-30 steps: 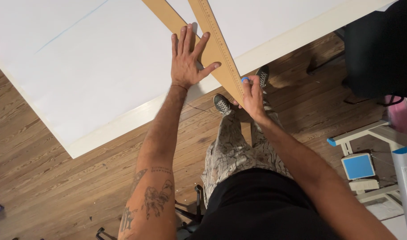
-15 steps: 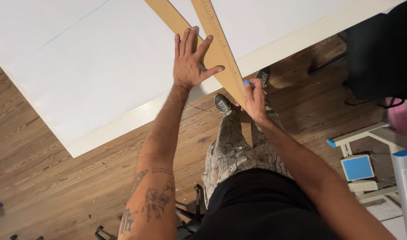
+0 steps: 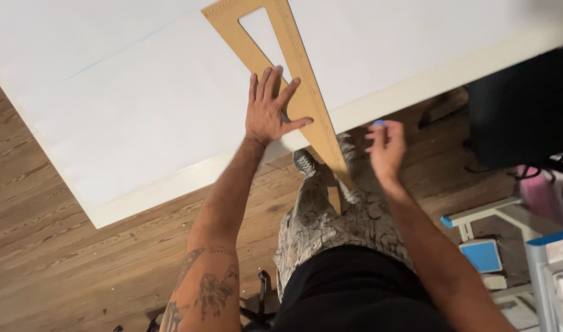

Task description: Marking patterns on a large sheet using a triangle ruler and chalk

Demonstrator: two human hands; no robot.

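Note:
A large wooden triangle ruler (image 3: 297,67) lies on a white table (image 3: 140,110), its narrow tip sticking out past the near edge. My left hand (image 3: 269,107) presses flat on the ruler, fingers spread. My right hand (image 3: 386,150) hovers off the table just right of the ruler's tip, fingers pinched on a small blue piece of chalk (image 3: 378,123). A faint blue line (image 3: 109,54) runs across the white surface at the upper left.
Wooden plank floor (image 3: 54,270) lies below the table edge. My patterned trousers and a shoe (image 3: 305,163) show beneath. A dark chair or bag (image 3: 515,110) stands at right, with a white stool frame (image 3: 484,215) and blue-topped items lower right.
The view has shifted, showing more of the ruler. My right hand has come away from the ruler's edge and moved right, off the table. My left hand stays pressed on the ruler.

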